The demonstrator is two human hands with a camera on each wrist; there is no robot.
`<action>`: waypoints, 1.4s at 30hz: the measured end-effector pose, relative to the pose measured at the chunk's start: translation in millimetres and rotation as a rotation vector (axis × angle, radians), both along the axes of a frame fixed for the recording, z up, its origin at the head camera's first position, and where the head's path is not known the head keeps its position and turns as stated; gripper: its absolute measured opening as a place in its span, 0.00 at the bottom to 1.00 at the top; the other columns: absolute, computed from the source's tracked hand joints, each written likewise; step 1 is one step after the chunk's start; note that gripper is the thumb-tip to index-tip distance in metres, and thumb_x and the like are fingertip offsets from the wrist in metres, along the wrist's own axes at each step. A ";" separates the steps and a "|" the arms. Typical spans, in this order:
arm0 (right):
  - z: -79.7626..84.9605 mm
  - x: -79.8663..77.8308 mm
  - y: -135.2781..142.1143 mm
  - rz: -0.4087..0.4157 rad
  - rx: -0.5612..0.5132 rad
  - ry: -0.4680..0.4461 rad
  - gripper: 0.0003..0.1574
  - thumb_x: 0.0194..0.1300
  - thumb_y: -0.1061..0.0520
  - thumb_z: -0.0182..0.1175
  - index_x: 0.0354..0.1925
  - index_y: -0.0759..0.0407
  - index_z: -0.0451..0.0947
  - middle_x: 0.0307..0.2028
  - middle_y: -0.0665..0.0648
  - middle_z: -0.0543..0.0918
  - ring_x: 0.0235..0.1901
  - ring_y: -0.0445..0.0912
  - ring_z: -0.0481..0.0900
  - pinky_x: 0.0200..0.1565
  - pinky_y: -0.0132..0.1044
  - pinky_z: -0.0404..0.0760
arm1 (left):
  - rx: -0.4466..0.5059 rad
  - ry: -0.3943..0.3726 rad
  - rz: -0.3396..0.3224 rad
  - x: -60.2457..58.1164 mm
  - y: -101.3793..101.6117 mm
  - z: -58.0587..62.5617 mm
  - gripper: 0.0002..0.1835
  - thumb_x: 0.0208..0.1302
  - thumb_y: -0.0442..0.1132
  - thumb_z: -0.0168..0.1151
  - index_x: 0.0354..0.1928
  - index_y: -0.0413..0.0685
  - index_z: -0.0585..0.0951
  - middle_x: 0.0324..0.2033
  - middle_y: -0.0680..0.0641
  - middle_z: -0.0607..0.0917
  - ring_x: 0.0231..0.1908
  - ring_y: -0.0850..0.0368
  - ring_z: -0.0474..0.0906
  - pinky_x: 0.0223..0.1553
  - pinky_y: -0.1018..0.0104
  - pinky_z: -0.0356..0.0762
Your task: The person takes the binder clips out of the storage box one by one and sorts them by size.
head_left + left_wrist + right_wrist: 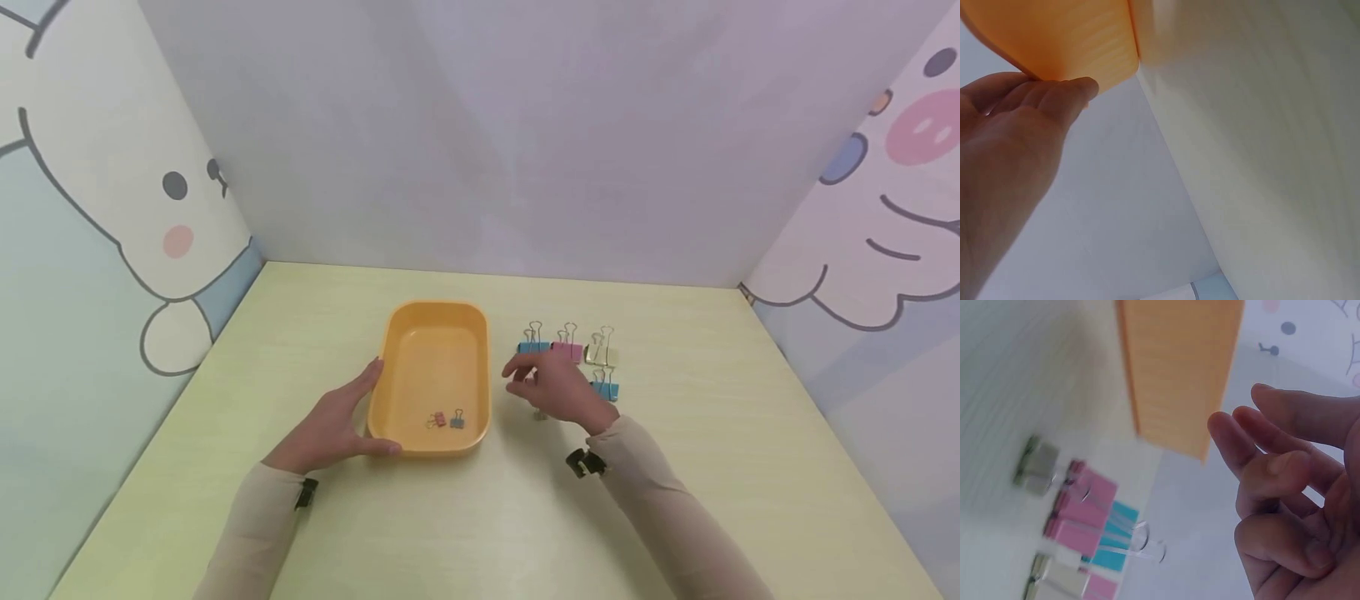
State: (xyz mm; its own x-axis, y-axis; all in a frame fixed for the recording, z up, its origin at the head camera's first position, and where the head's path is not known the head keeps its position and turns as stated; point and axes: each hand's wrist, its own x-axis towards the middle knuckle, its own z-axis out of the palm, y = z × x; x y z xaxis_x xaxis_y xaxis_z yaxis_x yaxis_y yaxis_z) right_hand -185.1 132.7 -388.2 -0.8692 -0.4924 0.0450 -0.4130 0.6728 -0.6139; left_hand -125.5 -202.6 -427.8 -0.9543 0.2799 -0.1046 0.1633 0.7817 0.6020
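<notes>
A yellow-orange tray (430, 312) stands on the table, with a small pink binder clip (439, 419) and a small grey-blue binder clip (457, 422) near its front. My left hand (330, 427) holds the tray's left front corner, fingers (1054, 100) against the side and thumb at the front edge. Just right of the tray, my right hand (555, 387) hovers with loosely bent fingers and nothing between them. Beyond it lie a blue binder clip (534, 347), a pink one (574, 352) and a pale gold one (602, 357). A small gold clip (1041, 465) lies beneath the hand.
Another blue binder clip (611, 391) lies right of my right hand. The right wrist view shows a pink clip (1088, 503) close to the small gold one. A pale wall (480, 167) closes off the table's back, and printed panels (112, 275) flank both sides.
</notes>
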 end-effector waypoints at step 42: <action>-16.5 4.7 -117.2 0.312 0.421 0.090 0.04 0.62 0.55 0.70 0.30 0.46 0.88 0.25 0.43 0.83 0.29 0.40 0.75 0.33 0.26 0.74 | 0.024 0.024 -0.030 1.7 -2.9 0.9 0.69 0.44 0.68 0.76 0.80 0.45 0.49 0.80 0.41 0.53 0.77 0.37 0.54 0.72 0.36 0.64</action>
State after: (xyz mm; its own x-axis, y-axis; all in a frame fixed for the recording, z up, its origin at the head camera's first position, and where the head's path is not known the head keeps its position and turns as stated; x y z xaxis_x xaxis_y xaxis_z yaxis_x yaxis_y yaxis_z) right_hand -180.4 15.5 -404.7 -0.6806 -0.7182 -0.1448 -0.6710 0.6904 -0.2704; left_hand -123.8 -205.5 -426.9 -0.9477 0.3103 -0.0745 0.2010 0.7617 0.6159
